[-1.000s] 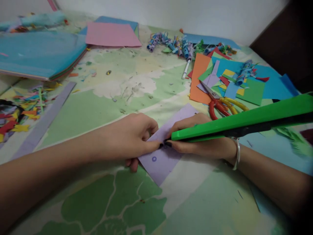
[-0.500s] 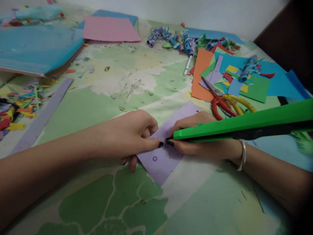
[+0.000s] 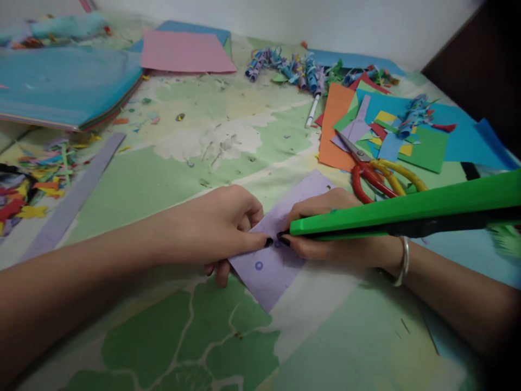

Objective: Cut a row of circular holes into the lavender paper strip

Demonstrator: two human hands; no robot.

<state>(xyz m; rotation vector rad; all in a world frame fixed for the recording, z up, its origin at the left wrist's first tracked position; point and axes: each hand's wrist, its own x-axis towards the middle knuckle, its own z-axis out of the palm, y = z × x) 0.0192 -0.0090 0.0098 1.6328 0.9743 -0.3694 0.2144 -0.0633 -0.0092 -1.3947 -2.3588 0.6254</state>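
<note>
My left hand [image 3: 228, 222] grips the left edge of a light purple piece of paper [image 3: 271, 279], its thumb on top and some fingers curled beside and beneath. Small ring marks show on the paper, one of them right by the two thumbs. A tiny dark hole or mark sits near its far corner. Closed in a pinch at the middle of the sheet, my right hand [image 3: 350, 252] wears a silver bangle. Over it runs a long green tool [image 3: 391, 209] with a black underside, its narrow end at my fingers; its kind is unclear.
Scissors [image 3: 368, 163] with red and yellow handles lie beyond my right hand, on coloured papers [image 3: 427, 149]. Fringed paper rolls [image 3: 301, 68] and a white pen [image 3: 312, 110] lie farther back. Left are a blue paper stack [image 3: 73, 87], a purple strip [image 3: 73, 198] and scraps [image 3: 35, 190].
The whole view has shifted slightly. Both hands, the purple paper and the green tool keep nearly the same places relative to one another.
</note>
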